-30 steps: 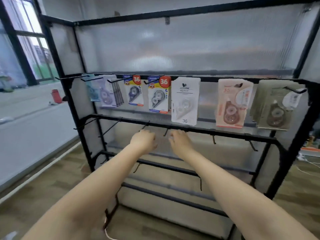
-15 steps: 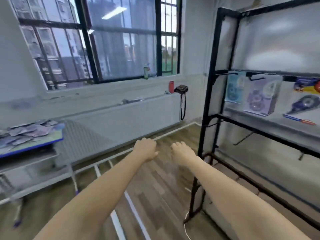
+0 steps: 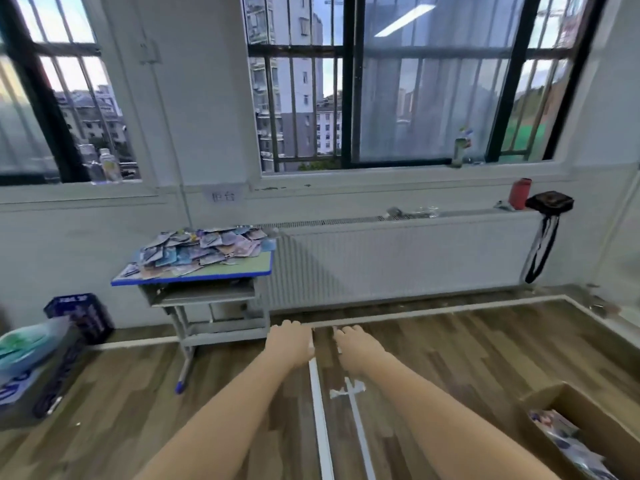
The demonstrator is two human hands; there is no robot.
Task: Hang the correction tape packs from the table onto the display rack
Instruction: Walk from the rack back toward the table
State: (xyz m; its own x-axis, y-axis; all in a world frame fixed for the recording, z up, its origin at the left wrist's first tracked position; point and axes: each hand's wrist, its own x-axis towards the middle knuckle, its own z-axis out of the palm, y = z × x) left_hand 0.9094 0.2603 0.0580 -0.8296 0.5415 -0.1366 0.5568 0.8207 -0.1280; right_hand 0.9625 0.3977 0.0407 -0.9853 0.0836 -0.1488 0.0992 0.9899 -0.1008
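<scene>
Rack gone from view; both hands, left hand and right hand, empty and loosely curled, face the blue-edged green desk heaped with light, flat, slippery correction tape packs, best pinched by card edges.

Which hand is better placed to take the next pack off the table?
Left, marginally. The left hand is on the side of the table with the packs; the right hand is farther. Both hold nothing.

Bright daylight enters through the windows; a ceiling lamp reflects in the glass; motion blur softens everything; wide-angle distortion bends the edges
</scene>
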